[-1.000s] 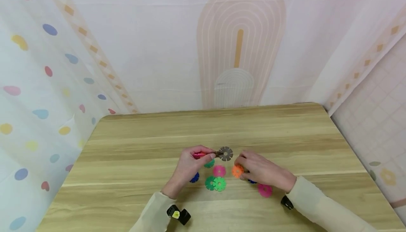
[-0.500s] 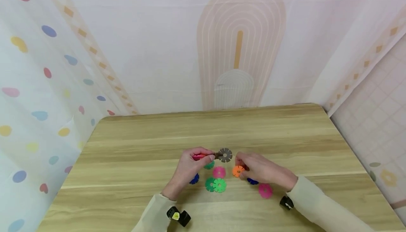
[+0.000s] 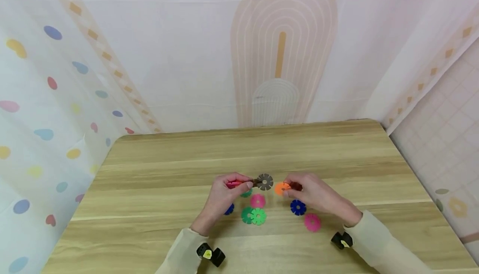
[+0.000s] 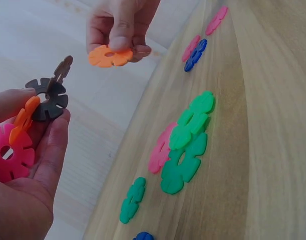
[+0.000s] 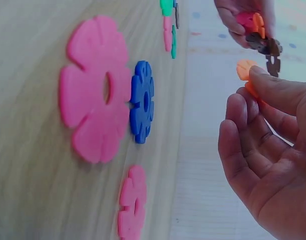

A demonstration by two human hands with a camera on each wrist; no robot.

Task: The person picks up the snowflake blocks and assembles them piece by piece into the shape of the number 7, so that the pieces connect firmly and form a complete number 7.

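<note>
I have my right hand (image 3: 318, 195) lifted just off the table (image 3: 157, 170), thumb and forefinger pinched on the rim of an orange disc (image 4: 110, 56), a flat slotted flower shape with a hole in the middle. My left hand (image 3: 224, 195) is clamped on a small cluster (image 4: 27, 127) of the same pieces already slotted together: a pink disc low in my palm, an orange one edge-on above it, and a dark brown disc (image 3: 265, 181) sticking out past my fingertips, with another brown piece wedged into it. The loose orange disc hangs near that brown disc but apart from it. It looks to me like thin, stiff plastic, very light, a little slick on its faces, and not fragile, though a petal might bend if I forced it askew. I judge the best hold is where I have it, on one side of the rim with the faces between my finger pads, leaving the far slots free; pinching across a slot would block it. The cluster seems best gripped by its inner pieces so the brown disc stays exposed. On the table below lie a blue disc (image 3: 298, 207), a pink disc (image 3: 312, 222), another pink one (image 3: 258, 201), two green discs (image 3: 253, 216) overlapping, and a darker green and a blue one partly hidden under my left hand.
</note>
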